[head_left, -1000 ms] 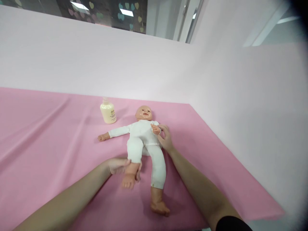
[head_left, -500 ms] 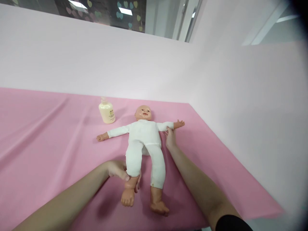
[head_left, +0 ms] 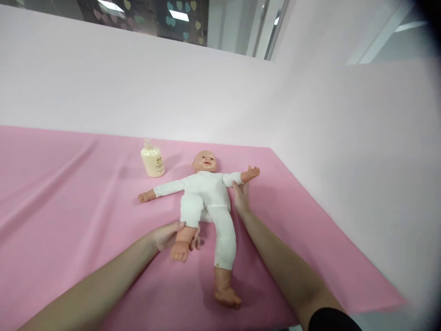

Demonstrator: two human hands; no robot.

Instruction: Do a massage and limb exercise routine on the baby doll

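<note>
A baby doll [head_left: 215,195] with a white cloth body lies on its back on the pink cover, head away from me. My left hand [head_left: 168,236] is closed around the lower part of the doll's leg on the left, just above the foot, and holds it raised with the knee bent. The other leg [head_left: 225,239] lies stretched towards me. On the right, my right hand [head_left: 242,197] grips the doll's forearm from beneath, the thumb near the sleeve cuff; most of its fingers are hidden. The doll's other arm [head_left: 168,187] lies spread out to the left.
A cream-coloured pump bottle [head_left: 153,161] stands upright left of the doll's head. The pink cover [head_left: 69,197] has folds on the left. A white wall [head_left: 138,87] rises behind, and another white wall [head_left: 344,138] closes the right side.
My left hand has pushed the held leg upward towards the doll's body, bending the knee more. The arm in my right hand has lifted slightly and moved inward, with the doll's hand turned up.
</note>
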